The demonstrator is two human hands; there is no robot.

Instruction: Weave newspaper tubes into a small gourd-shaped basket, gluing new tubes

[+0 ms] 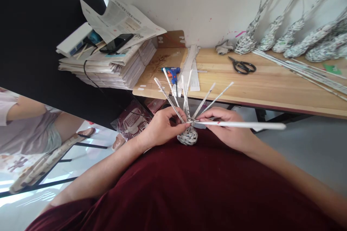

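Close to my body is a small round woven vessel (187,136) of rolled newspaper, with several paper sticks (168,92) fanning upward from its neck. My left hand (168,124) pinches the neck on its left side, thumb and fingers closed around the weave. On the other side my right hand (223,122) grips a long white paper tube (249,125), which points out to the right from the neck. The inner end of that tube meets the weave between my hands. Part of the vessel's neck is hidden behind my fingers.
A wooden table (217,90) carries a blue glue gun (172,73), flat paper strips (191,65), black scissors (242,66) and loose paper tubes (303,72). Finished woven vessels (246,43) lean against the wall. Stacked newspapers (108,65) hold a phone (117,43). Another person (29,122) sits at left.
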